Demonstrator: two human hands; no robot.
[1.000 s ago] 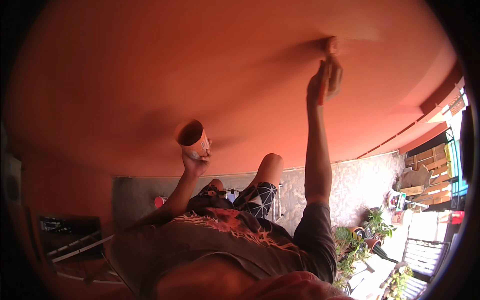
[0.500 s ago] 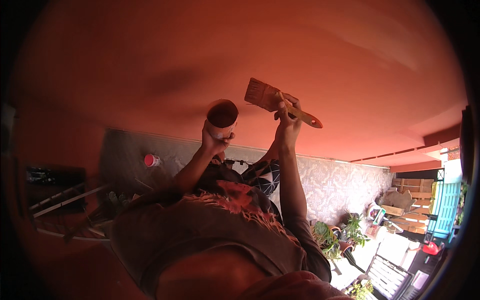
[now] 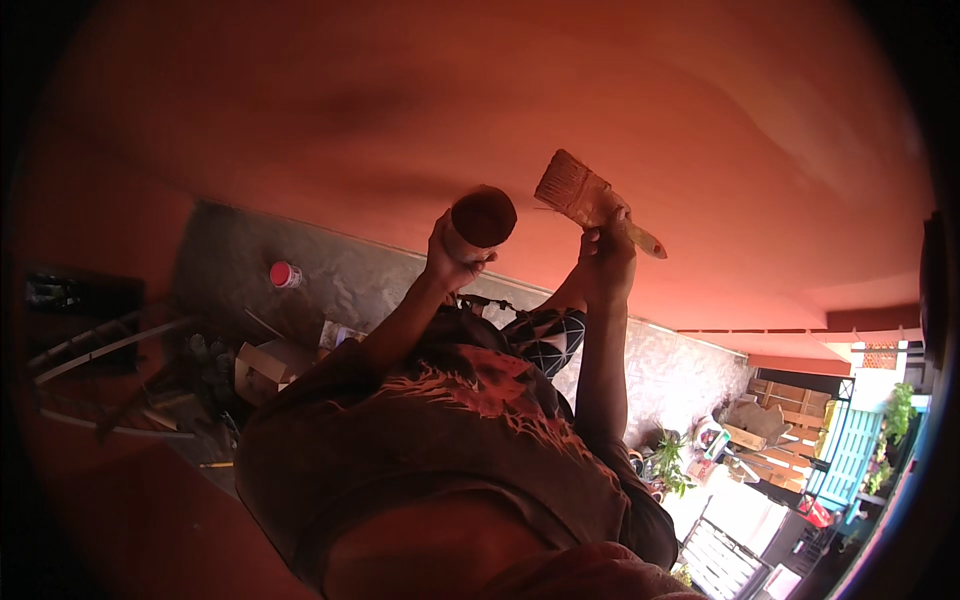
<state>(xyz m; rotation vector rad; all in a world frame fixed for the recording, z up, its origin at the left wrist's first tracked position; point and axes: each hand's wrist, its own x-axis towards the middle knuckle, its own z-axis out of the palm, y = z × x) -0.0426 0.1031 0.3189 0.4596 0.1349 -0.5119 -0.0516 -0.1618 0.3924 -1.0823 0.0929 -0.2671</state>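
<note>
Slightly above the frame's centre, the left hand (image 3: 448, 264) curls its fingers around a cup (image 3: 471, 244). To its right, the right hand's (image 3: 609, 257) fingers grip a wide paintbrush (image 3: 583, 193), tilted toward the upper left.

Dark shirt (image 3: 430, 455), reddish flame-like print (image 3: 490, 385), line-patterned shorts (image 3: 548, 338)

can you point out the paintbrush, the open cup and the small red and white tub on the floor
Paintbrush (image 3: 584, 196): head view, on its paint-coated head
Open cup (image 3: 465, 246): head view, on its outer wall below the rim
Red and white tub (image 3: 281, 274): head view, on its round red end
</note>
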